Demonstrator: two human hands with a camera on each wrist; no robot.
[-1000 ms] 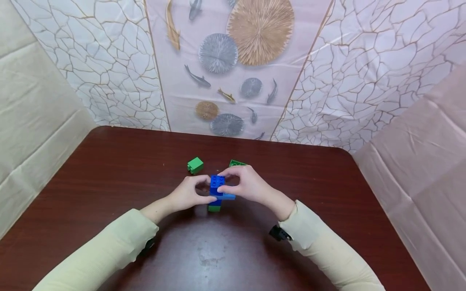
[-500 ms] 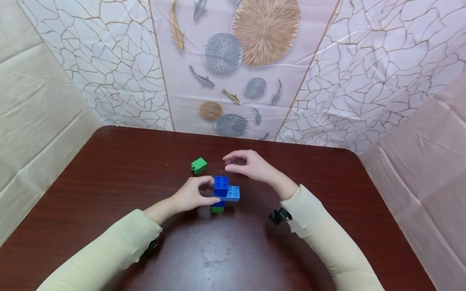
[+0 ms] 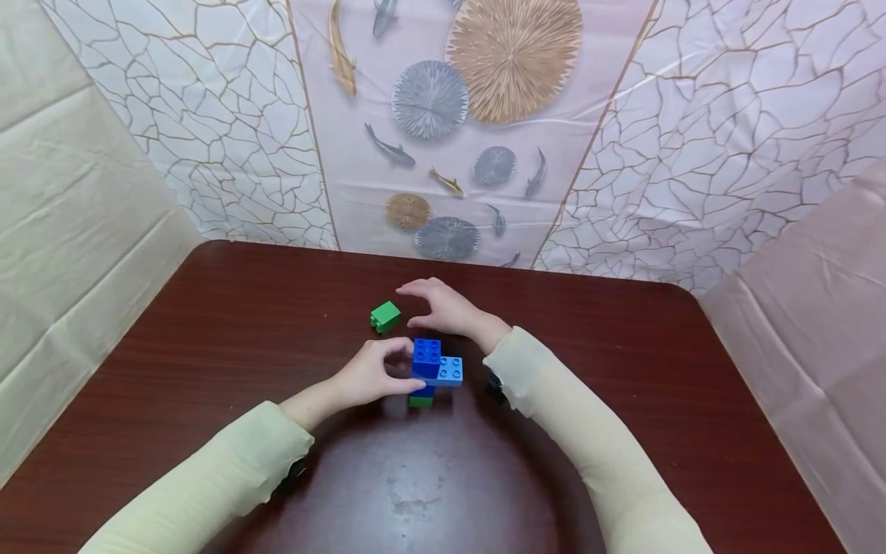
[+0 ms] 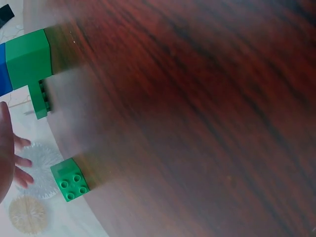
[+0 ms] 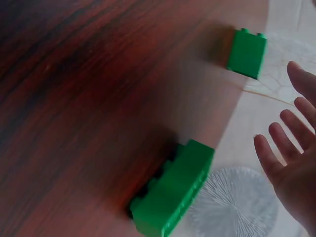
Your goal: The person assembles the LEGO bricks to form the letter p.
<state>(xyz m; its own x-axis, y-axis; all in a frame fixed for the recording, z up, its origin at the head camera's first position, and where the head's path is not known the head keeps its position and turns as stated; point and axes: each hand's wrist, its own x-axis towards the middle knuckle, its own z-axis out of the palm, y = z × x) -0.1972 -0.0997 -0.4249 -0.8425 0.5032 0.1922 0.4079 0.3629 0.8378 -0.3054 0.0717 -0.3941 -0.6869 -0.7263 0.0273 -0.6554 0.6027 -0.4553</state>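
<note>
My left hand (image 3: 365, 375) pinches a stack of toy building bricks from its left side, thumb in front and fingers behind. A dark blue brick (image 3: 426, 355) tops the stack, a light blue brick (image 3: 451, 371) juts out to the right below it, and a green brick (image 3: 421, 402) is at the bottom. My right hand (image 3: 443, 309), holding nothing, hovers behind the stack with fingers spread. To its left, a small green brick (image 3: 384, 316) lies on its side. The right wrist view shows a longer green brick (image 5: 173, 190), hidden by my right hand in the head view.
The dark brown table (image 3: 277, 300) reaches back to a patterned cloth wall (image 3: 443, 185). Beige cloth walls (image 3: 90, 246) flank it on both sides. The right forearm (image 3: 574, 431) extends across the table's right half.
My right hand has let go of the stack, moved back, then shifted left toward the small green brick. The left hand keeps hold of the stack. The head view has shifted slightly.
</note>
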